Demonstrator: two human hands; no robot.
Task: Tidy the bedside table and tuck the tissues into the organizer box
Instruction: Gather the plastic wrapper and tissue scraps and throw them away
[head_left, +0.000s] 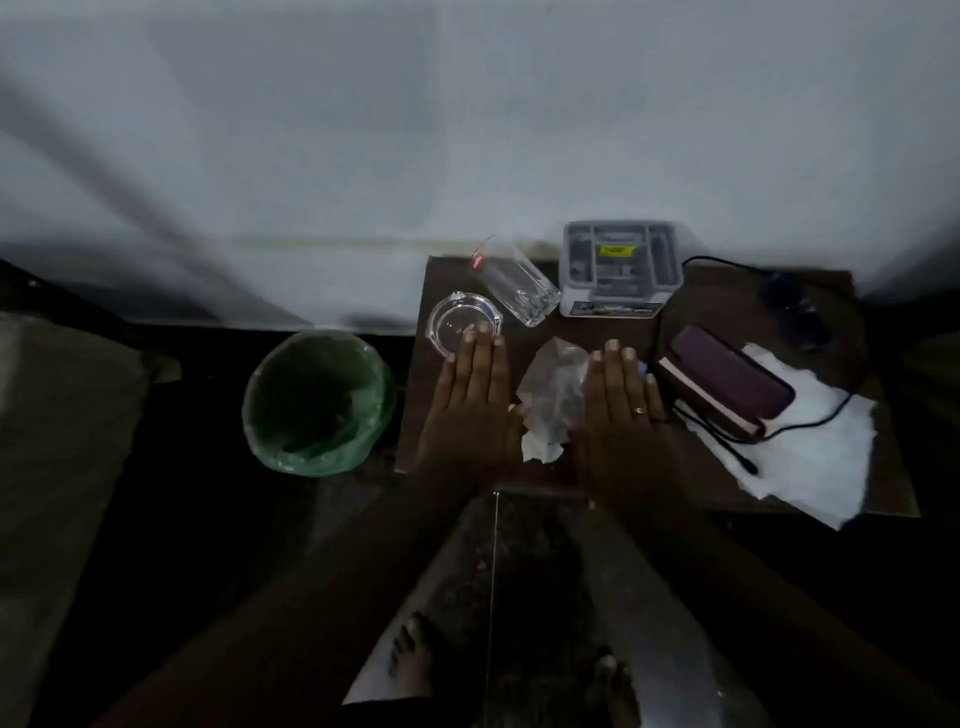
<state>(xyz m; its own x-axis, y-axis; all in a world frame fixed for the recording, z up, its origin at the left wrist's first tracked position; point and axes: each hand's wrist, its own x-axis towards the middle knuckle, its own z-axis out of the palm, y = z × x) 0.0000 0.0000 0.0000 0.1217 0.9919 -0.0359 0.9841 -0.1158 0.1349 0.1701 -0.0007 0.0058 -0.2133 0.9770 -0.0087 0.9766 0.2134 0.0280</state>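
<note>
Both hands flat, fingers straight, holding nothing: left hand (470, 400) and right hand (626, 410) on bench (675, 483), crumpled tissues (550, 410) btw them.

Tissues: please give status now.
Left hand, right hand flat, open. Tissues loose between them. Organizer box behind; glass beside it.

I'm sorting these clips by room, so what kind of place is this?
Probably a bedroom corner: a small dark bedside table against a pale wall holds a drinking glass, glass ashtray and grey organizer box, with a green-lined bin on the floor beside it.
</note>
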